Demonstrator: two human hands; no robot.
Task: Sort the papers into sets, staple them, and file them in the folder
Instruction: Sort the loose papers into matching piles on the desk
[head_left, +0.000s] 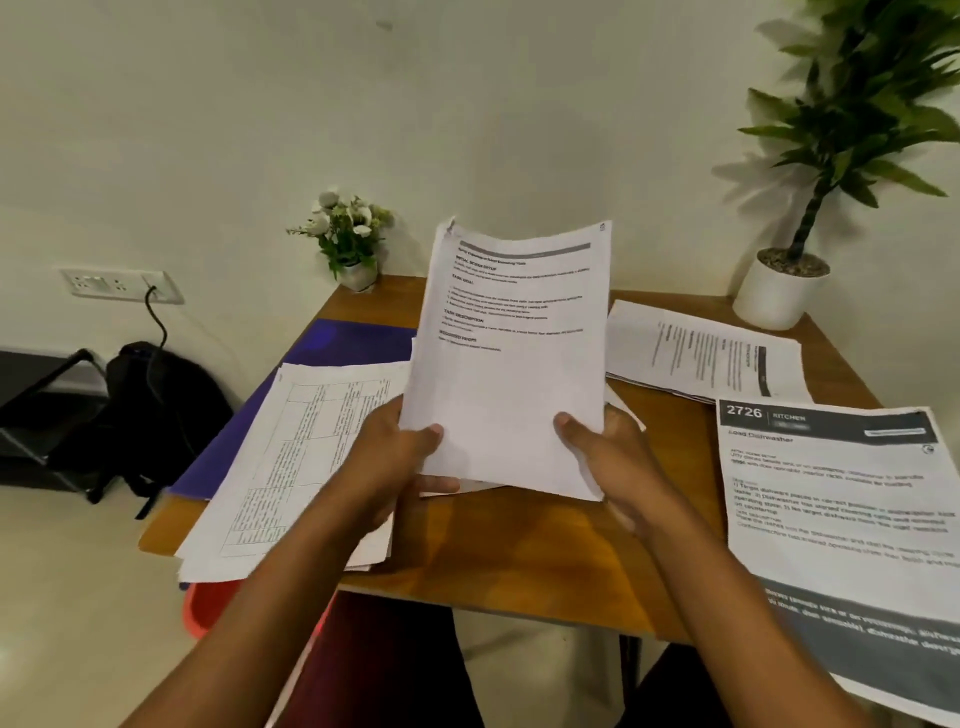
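Sheet (831, 499) headed "2726 KITCHEN"

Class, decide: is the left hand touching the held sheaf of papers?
Touching. The head view shows the left hand gripping the sheaf of papers, thumb on its lower left front.

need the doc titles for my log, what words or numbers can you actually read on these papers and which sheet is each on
"2726" on the dark-header sheet at the near right.
"KITCHEN" beside it, same header.
"Load Dishwasher" just below that header; its body text is blurred.
"TASK GOAL" and "TASK DESCRIPTION", faintly, on the held set gripped by the left hand and right hand; the rest is too blurred.
Table sheet and far right sheet: unreadable.
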